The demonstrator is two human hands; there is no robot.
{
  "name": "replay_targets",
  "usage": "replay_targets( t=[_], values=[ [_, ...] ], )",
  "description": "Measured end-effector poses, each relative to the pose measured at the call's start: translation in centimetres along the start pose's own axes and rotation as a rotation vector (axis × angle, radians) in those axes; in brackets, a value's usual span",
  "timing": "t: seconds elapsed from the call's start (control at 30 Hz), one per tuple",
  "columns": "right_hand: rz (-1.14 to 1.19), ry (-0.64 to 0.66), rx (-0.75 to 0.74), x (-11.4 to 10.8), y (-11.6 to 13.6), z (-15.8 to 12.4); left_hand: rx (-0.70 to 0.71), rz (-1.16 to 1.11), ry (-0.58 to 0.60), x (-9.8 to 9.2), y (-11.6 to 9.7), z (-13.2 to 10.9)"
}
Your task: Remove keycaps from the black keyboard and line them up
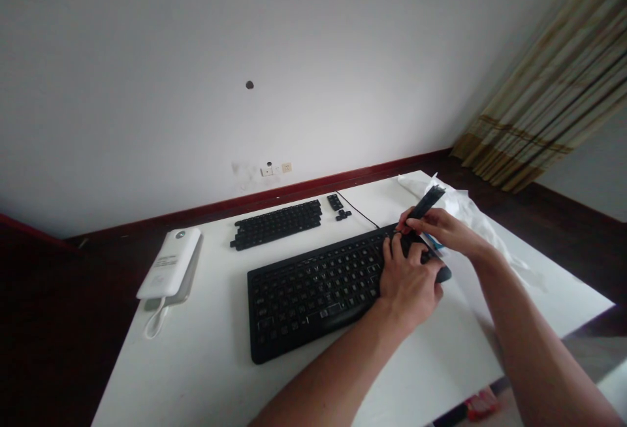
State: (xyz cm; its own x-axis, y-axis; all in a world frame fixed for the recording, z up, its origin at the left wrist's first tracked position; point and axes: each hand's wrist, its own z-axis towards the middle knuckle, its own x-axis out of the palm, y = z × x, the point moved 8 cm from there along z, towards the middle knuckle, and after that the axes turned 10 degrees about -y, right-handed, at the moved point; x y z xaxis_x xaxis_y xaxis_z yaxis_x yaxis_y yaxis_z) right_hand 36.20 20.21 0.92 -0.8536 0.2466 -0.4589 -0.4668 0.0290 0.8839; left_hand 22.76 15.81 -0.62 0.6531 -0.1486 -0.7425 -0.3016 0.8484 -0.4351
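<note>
A black keyboard (pixel 313 296) lies slantwise on the white table, most of its keycaps off and its switch grid bare. My left hand (pixel 409 277) rests over the keyboard's right end, fingers bent and apart. Just beyond it, my right hand (pixel 438 228) pinches a slim black brush (pixel 427 202) over the far right corner. The brush is tilted, with a ragged, bristle-like end pointing up and away; its lower end is hidden by my fingers. Behind the keyboard, removed keycaps (pixel 279 223) are laid out in rows, with smaller groups of keycaps (pixel 335 202) beside them.
A white power bank (pixel 171 264) with a looped cable sits on a phone-like slab at the table's left. Crumpled white plastic (pixel 470 211) lies at the right, with something blue partly hidden by my right hand. The keyboard's cable (pixel 357 210) runs toward the far edge.
</note>
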Motion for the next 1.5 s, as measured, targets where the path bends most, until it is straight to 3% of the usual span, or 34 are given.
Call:
replay_targets(
  t=[0.2,0.47,0.77,1.0,1.2,1.5],
  values=[
    [0.024,-0.033,0.007,-0.3,-0.5,0.1,-0.050,0.004,-0.012,-0.3,0.5,0.2],
    [0.047,-0.135,0.115,-0.8,-2.3,0.6,-0.001,-0.011,0.002,-0.6,1.1,0.9],
    [0.057,-0.087,0.114,-0.8,-2.7,0.5,-0.029,-0.075,0.047,0.1,1.7,1.3],
    [0.058,0.004,0.043,-0.2,-1.2,0.1,-0.026,-0.090,0.015,-0.1,1.6,1.1],
    [0.046,0.040,0.001,0.1,-0.3,0.0,0.044,0.035,-0.012,-0.8,0.3,0.7],
    [-0.001,0.103,-0.010,0.7,-0.2,-0.4,0.020,0.155,-0.027,-0.3,-1.3,-0.7]
  ],
)
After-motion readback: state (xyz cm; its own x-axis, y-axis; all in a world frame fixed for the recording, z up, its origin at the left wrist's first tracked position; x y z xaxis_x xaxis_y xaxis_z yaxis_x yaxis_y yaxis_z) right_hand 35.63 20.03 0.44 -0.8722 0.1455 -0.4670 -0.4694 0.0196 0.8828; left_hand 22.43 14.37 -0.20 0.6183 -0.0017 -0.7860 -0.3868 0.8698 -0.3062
